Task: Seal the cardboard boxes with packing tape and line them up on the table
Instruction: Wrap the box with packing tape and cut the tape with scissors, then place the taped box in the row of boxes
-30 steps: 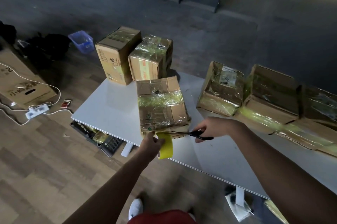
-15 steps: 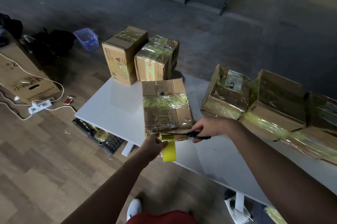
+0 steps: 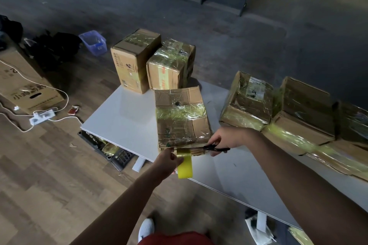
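A flat cardboard box (image 3: 182,117) wrapped in clear and yellow tape lies near the front edge of the white table (image 3: 123,121). My left hand (image 3: 168,162) grips a yellow tape roll (image 3: 185,165) just below the box's near edge, tape still joined to the box. My right hand (image 3: 227,140) holds black scissors (image 3: 214,147), blades reaching left along that edge towards the tape. Two taped boxes (image 3: 135,59) (image 3: 171,65) stand at the table's far left corner. Three more taped boxes (image 3: 249,99) (image 3: 302,111) (image 3: 354,125) sit in a row on the right.
A black crate (image 3: 111,151) sits under the table's left side. On the wooden floor to the left are a large carton (image 3: 22,83), a white power strip with cord (image 3: 41,116), dark bags (image 3: 53,47) and a blue plastic bin (image 3: 93,42). My white shoe (image 3: 146,228) shows below.
The scissors have slid left along the box's near edge towards the tape. My left hand has kept the roll pulled down below the box.
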Motion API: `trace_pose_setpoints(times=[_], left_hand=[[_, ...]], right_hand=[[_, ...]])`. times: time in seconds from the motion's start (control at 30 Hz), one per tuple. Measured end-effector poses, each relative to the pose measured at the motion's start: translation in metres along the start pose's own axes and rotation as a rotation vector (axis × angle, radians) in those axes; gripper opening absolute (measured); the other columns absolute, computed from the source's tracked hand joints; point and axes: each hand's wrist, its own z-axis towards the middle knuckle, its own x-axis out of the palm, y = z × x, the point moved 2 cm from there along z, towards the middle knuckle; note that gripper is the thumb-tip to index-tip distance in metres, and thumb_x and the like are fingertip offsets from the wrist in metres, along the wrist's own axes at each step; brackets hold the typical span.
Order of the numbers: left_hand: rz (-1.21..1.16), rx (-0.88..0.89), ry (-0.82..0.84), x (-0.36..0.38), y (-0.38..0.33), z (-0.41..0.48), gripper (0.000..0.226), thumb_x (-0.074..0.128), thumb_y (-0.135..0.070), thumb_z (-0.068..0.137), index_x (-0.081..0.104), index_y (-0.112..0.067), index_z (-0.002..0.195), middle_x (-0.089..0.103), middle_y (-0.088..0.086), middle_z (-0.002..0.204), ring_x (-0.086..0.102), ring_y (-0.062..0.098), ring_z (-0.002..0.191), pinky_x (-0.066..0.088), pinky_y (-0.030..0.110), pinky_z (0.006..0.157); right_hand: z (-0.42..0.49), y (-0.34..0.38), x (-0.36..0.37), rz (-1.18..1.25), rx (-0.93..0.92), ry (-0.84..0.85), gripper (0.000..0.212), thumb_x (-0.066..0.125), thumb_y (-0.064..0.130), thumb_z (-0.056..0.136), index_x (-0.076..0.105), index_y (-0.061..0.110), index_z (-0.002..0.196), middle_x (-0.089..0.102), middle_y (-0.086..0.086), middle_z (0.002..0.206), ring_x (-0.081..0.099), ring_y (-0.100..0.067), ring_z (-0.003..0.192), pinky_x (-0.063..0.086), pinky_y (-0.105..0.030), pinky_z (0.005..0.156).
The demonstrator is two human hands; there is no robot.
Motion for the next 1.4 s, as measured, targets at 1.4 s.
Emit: trace_pose_setpoints(times=[1.4], left_hand=[[-0.366, -0.161, 0.282, 0.146, -0.044, 0.006, 0.012, 0.053, -0.002, 0.094, 0.059, -0.011, 0.093, 0.056, 0.008, 0.081, 0.049, 0.017, 0.066, 0.040, 0.025, 0.059]], right_hand=[[-0.106, -0.149, 0.120, 0.496, 0.476, -0.550, 0.034, 0.075, 0.040, 0.078, 0.063, 0.026, 0.107, 0.063, 0.007, 0.094, 0.061, -0.015, 0.089, 0.045, -0.025, 0.075]])
